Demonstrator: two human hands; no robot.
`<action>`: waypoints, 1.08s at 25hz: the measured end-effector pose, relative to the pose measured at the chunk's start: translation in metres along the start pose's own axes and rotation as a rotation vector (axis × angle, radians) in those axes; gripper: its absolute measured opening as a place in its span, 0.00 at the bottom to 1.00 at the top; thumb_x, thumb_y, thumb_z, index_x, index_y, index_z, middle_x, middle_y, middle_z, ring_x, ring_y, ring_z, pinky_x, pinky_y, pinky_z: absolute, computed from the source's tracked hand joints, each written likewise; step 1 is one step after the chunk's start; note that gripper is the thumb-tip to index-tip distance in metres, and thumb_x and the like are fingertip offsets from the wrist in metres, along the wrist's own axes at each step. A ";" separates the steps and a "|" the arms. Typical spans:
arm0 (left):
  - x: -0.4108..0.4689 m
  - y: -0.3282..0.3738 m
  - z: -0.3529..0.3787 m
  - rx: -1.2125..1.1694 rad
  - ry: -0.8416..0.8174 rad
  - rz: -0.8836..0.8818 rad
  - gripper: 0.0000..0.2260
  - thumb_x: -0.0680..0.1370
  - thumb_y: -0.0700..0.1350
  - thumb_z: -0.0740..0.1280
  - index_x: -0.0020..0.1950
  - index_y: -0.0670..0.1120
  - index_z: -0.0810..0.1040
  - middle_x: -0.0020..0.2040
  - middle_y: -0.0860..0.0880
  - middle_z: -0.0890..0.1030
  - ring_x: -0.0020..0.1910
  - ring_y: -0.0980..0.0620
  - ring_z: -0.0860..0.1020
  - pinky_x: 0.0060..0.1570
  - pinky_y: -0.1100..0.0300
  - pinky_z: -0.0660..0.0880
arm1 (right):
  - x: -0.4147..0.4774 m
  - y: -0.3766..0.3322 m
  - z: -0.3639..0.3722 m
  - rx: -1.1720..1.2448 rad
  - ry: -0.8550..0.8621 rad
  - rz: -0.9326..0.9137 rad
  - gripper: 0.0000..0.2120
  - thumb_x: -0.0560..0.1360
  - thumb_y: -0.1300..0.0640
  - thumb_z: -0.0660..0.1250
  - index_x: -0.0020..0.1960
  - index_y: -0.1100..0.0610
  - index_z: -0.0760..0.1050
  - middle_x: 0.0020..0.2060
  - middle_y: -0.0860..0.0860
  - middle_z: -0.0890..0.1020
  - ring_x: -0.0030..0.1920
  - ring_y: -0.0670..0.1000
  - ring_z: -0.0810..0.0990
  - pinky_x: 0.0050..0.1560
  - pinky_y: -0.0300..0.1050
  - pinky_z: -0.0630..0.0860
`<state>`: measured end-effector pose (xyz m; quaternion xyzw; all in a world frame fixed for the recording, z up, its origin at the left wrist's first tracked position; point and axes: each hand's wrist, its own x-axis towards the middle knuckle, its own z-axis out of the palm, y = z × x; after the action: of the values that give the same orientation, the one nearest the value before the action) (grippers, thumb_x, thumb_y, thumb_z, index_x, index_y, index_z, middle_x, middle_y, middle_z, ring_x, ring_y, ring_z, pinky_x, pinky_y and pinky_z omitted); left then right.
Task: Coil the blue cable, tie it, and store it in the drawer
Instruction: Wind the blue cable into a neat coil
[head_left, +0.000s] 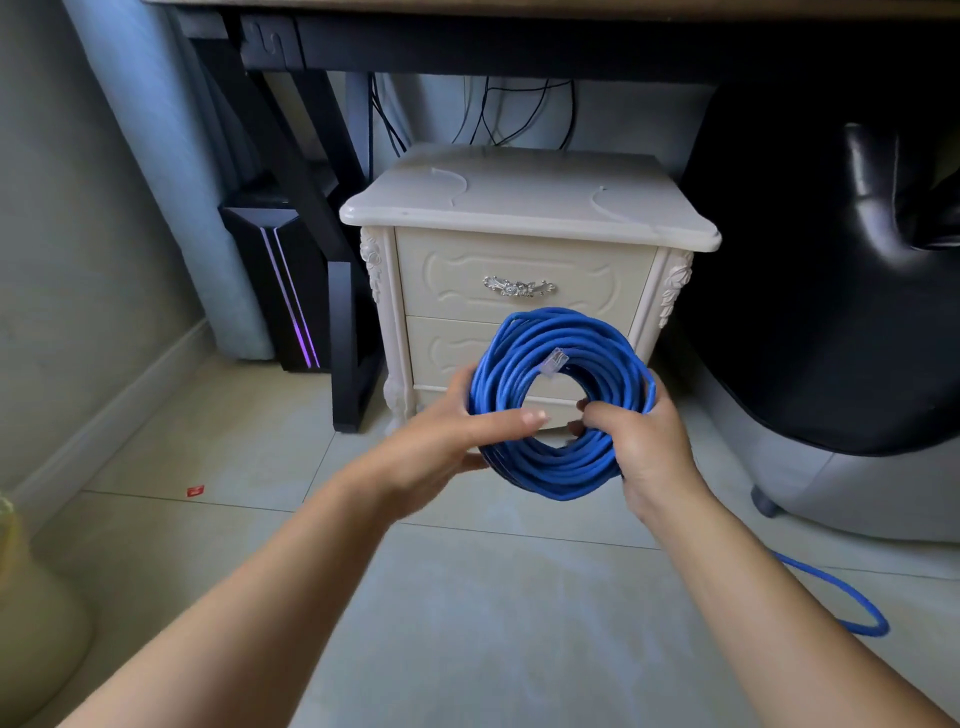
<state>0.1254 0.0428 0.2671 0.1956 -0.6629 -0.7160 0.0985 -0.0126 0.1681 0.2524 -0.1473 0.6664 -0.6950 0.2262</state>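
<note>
The blue cable (524, 364) is held as a thick coil between both hands: its left side is gripped by the left hand (457, 441), thumb laid across the front, and its lower right is clasped by the right hand (644, 447), fingers curled round the turns. A loose tail (857, 613) lies on the floor behind the right hand. The coil is judged light but springy and smooth-jacketed, so it is best grasped across all turns at once. The closed drawer (452, 270) stands just beyond the hands.

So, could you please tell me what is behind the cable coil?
The lower drawer of the white nightstand, closed; the coil covers its middle, so any handle there is hidden.
</note>
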 end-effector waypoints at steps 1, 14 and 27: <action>-0.001 0.004 -0.006 -0.007 -0.054 0.001 0.38 0.62 0.61 0.75 0.69 0.56 0.69 0.59 0.57 0.80 0.59 0.57 0.80 0.57 0.53 0.77 | 0.001 -0.003 -0.002 -0.057 -0.010 -0.051 0.21 0.69 0.74 0.66 0.52 0.49 0.76 0.43 0.54 0.82 0.44 0.57 0.82 0.48 0.54 0.80; -0.001 0.009 0.009 0.821 0.178 0.142 0.16 0.64 0.45 0.74 0.50 0.53 0.75 0.38 0.54 0.81 0.37 0.55 0.80 0.39 0.57 0.79 | -0.015 -0.007 0.005 -0.824 -0.315 -0.419 0.30 0.64 0.64 0.68 0.60 0.38 0.73 0.52 0.36 0.77 0.53 0.47 0.78 0.55 0.49 0.76; 0.005 0.007 0.006 -0.127 0.512 0.183 0.11 0.67 0.35 0.70 0.48 0.40 0.77 0.34 0.46 0.77 0.33 0.47 0.78 0.38 0.52 0.75 | -0.012 0.006 0.017 -0.080 -0.195 -0.138 0.25 0.75 0.52 0.72 0.68 0.38 0.69 0.51 0.33 0.82 0.55 0.37 0.80 0.64 0.44 0.73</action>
<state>0.1175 0.0451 0.2737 0.3032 -0.5852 -0.6713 0.3390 0.0067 0.1599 0.2488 -0.2687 0.6567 -0.6641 0.2357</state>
